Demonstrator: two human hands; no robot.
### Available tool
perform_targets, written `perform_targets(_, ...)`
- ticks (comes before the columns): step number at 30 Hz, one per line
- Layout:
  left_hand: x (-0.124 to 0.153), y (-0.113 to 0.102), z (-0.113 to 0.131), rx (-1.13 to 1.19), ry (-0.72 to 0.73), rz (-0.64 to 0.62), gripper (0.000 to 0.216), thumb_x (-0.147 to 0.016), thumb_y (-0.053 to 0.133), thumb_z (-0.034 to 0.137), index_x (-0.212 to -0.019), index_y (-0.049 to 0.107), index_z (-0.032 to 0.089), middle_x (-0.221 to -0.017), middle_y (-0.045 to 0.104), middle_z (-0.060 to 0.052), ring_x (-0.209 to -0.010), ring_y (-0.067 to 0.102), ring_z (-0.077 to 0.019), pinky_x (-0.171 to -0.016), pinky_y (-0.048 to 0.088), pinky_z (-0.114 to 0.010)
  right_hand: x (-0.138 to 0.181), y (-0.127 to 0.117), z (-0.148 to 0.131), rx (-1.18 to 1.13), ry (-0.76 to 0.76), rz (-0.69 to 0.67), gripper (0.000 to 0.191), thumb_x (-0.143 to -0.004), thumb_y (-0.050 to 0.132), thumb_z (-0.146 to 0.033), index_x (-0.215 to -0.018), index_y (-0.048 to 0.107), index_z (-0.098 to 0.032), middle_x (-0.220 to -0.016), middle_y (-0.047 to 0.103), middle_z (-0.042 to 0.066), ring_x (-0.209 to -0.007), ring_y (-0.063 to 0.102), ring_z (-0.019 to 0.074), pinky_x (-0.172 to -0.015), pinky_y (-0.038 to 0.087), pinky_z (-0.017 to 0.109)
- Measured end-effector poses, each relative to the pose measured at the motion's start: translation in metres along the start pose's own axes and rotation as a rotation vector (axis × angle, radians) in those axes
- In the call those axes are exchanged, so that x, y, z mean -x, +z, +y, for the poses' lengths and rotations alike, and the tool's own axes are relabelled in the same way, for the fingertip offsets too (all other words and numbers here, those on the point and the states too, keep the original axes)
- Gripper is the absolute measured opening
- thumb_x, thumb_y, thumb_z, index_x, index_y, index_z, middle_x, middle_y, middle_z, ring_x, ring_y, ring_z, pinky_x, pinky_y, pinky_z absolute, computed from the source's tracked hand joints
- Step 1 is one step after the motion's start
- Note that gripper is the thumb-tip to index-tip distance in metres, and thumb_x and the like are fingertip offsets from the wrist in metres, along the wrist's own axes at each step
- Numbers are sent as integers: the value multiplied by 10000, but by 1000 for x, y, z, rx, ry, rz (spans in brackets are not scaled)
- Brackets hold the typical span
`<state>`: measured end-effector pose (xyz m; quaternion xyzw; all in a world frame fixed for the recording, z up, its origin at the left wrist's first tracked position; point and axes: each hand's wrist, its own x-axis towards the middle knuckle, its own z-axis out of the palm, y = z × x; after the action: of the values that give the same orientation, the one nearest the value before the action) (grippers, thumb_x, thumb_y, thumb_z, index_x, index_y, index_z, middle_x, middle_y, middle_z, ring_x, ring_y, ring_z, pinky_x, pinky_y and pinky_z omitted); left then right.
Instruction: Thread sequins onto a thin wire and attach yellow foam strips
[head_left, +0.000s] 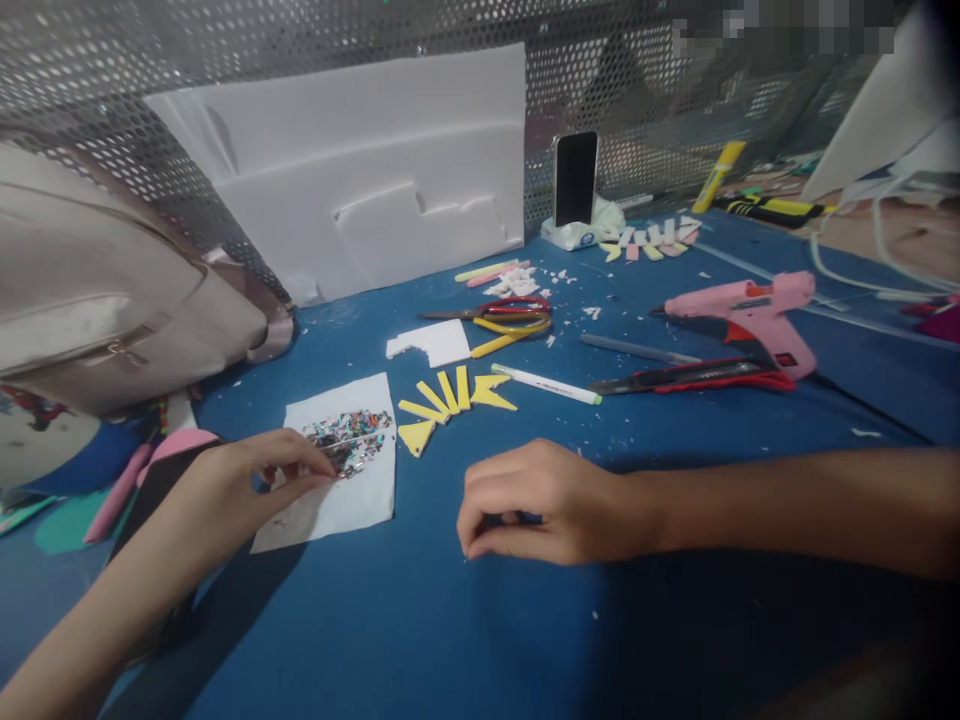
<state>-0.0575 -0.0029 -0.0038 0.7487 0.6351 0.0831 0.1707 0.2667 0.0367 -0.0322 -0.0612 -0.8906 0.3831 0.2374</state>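
Observation:
My left hand [259, 480] reaches over a sheet of white paper [367, 500]. Its thumb and fingertips are pinched together at the edge of a pile of small shiny multicoloured pieces [349, 432], like sequins or rhinestones. Whatever lies between those fingertips is too small to name. On the blue table, my right hand [544, 505] is curled with thumb and forefinger pressed together; a tiny speck shows at the tips, but I cannot make it out. Between and beyond both hands lie several cut yellow pieces [450, 390], some strips and some pointed, near a white cut-out sheet [442, 343].
Behind them are scissors [517, 318], a green-tipped white marker [555, 384], a red-and-black cutter [697, 377] and a pink glue gun [772, 305]. A phone [576, 180] stands upright at the back. A pale bag [112, 280] fills the left, and white board [390, 170] leans behind.

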Motion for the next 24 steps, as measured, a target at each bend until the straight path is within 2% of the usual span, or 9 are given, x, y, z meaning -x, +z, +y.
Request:
perform_targets(8, 0, 1, 8, -6, 24, 25, 250, -786, 590, 452, -791, 744, 254, -878, 730, -42, -665, 603, -181, -619, 463, -283, 0, 0, 0, 22, -19, -16, 90, -939, 559, -193, -906, 634, -156, -843, 627, 7, -677, 509, 77, -632, 385, 206)
perform_targets(17, -5, 2, 22, 7, 18, 77, 218, -733, 581, 423, -681, 704, 250, -729, 700, -36, -575, 579, -175, -538, 451, -271, 1, 1, 1, 19, -28, -9, 84, -936, 559, -184, -900, 630, -159, -845, 634, 5, -680, 513, 77, -633, 386, 205)
perform_targets(21, -3, 3, 22, -43, 26, 67, 216, -738, 556, 408, -697, 686, 241, -684, 675, -26, -563, 567, -172, -541, 460, -272, 0, 1, 1, 18, -29, -9, 79, -931, 568, -184, -897, 633, -153, -848, 635, 9, -679, 515, 76, -638, 388, 200)
perform_targets(24, 2, 0, 21, -72, -7, 102, 206, -766, 547, 372, -789, 687, 223, -739, 695, -28, -635, 609, -181, -576, 483, -265, 1, 0, 0, 18, -15, -11, 86, -931, 566, -186, -898, 637, -152, -837, 629, 7, -673, 515, 72, -629, 389, 194)
